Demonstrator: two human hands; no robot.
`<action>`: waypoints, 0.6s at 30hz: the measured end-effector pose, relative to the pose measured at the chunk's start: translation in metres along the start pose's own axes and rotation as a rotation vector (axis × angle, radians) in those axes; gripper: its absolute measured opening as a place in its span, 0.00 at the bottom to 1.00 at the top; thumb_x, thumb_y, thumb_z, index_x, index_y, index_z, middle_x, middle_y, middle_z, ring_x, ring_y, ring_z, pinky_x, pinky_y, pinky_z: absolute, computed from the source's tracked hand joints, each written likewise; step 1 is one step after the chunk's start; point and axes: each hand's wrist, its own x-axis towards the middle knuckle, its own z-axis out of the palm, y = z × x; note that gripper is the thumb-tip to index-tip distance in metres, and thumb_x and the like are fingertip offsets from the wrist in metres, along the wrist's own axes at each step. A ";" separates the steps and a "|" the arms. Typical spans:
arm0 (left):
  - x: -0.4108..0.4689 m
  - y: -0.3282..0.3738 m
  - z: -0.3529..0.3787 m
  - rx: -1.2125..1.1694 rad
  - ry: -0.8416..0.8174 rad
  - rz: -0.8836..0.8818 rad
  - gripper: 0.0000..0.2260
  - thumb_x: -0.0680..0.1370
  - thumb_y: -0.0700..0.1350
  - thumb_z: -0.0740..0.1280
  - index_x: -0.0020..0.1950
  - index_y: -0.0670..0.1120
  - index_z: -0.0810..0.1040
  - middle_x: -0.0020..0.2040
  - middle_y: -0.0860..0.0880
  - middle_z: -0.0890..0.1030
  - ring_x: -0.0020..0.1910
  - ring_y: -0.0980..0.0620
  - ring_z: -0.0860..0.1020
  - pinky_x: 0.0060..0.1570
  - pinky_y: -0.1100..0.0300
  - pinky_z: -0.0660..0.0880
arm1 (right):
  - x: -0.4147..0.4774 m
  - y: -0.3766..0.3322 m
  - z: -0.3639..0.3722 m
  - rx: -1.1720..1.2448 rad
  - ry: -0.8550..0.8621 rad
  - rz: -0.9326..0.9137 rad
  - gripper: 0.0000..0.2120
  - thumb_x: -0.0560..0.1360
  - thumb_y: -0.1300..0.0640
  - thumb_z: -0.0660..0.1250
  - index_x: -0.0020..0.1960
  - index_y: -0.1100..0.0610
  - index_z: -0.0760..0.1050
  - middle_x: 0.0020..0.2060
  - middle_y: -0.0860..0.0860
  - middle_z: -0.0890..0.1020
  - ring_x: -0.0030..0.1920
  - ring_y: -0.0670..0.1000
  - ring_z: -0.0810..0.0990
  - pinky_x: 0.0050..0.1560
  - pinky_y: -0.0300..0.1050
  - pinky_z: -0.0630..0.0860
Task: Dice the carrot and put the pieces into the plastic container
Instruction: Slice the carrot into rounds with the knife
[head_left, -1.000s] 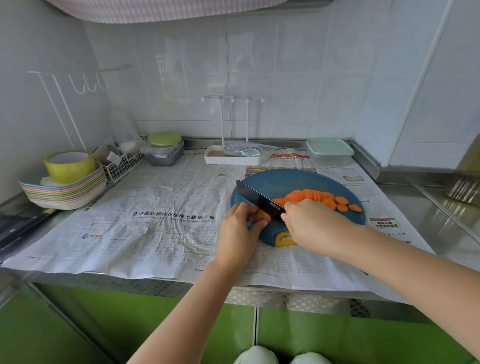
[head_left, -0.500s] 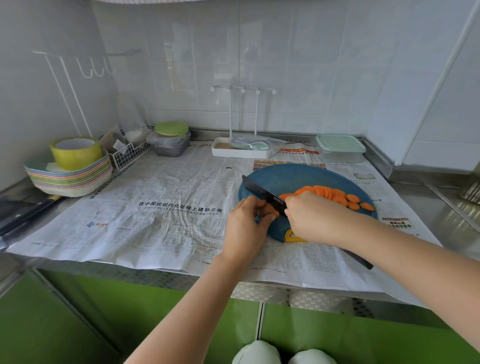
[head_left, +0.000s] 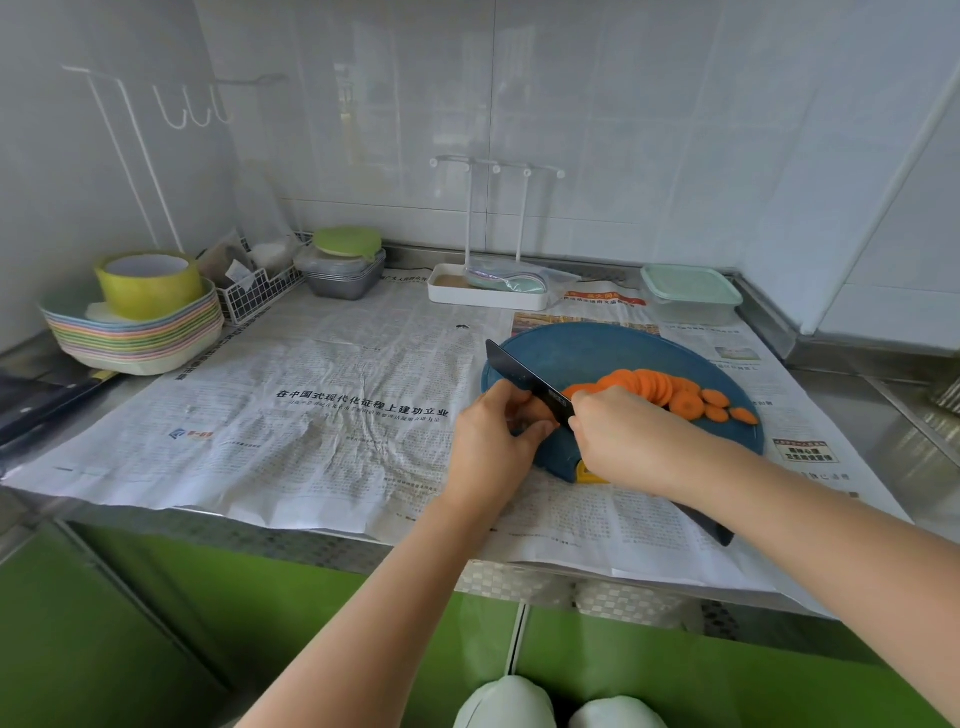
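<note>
Head view, and it is the only one. The blue cutting board (head_left: 597, 348) sits on newspaper (head_left: 337, 415), and the action is at its 7 o'clock edge. The right hand (head_left: 623, 441) is curled around the knife (head_left: 524, 376) up near the heel of the blade, and the dark handle runs out under the wrist toward 5 o'clock. The blade tip points to 10 o'clock. The left hand (head_left: 493, 441) is bunched just beside the blade with its fingertips tucked down. It seems to pin the last of the carrot, but that stub is hidden beneath the fingers, so how much remains I cannot tell.

A fan of carrot slices (head_left: 660, 389) lies overlapping across the board from the blade out to 3 o'clock. They are rounds, not dice, so I judge the job to be roughly mid-way.

To do this stroke well, curl the left fingertips back behind the knuckles, because the stub is short and the edge is right beside them. Bring the blade straight down and let the flat ride the knuckle. When the stub gets too small, lay it flat.

The plastic container (head_left: 688, 293) waits lidded at 1 o'clock, beyond the board. Its lid has to come off before anything goes in.
</note>
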 end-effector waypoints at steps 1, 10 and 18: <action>0.001 0.000 -0.001 0.001 -0.007 -0.010 0.09 0.71 0.39 0.74 0.45 0.46 0.75 0.39 0.58 0.78 0.39 0.67 0.74 0.39 0.79 0.69 | 0.000 -0.001 0.000 -0.009 -0.003 0.010 0.17 0.81 0.64 0.57 0.35 0.55 0.58 0.31 0.51 0.65 0.28 0.47 0.63 0.24 0.38 0.57; 0.022 0.001 -0.016 -0.014 -0.168 -0.180 0.10 0.70 0.41 0.75 0.46 0.45 0.76 0.43 0.51 0.83 0.44 0.54 0.80 0.47 0.63 0.76 | -0.003 -0.007 -0.009 0.074 -0.037 -0.015 0.08 0.81 0.64 0.55 0.43 0.60 0.64 0.31 0.52 0.65 0.27 0.47 0.63 0.16 0.33 0.63; 0.044 0.006 -0.029 0.060 -0.316 -0.297 0.12 0.71 0.44 0.75 0.49 0.44 0.77 0.49 0.48 0.79 0.46 0.50 0.76 0.36 0.65 0.69 | 0.002 -0.009 -0.002 0.097 -0.016 0.027 0.05 0.82 0.62 0.55 0.47 0.60 0.65 0.32 0.51 0.66 0.28 0.47 0.64 0.18 0.37 0.60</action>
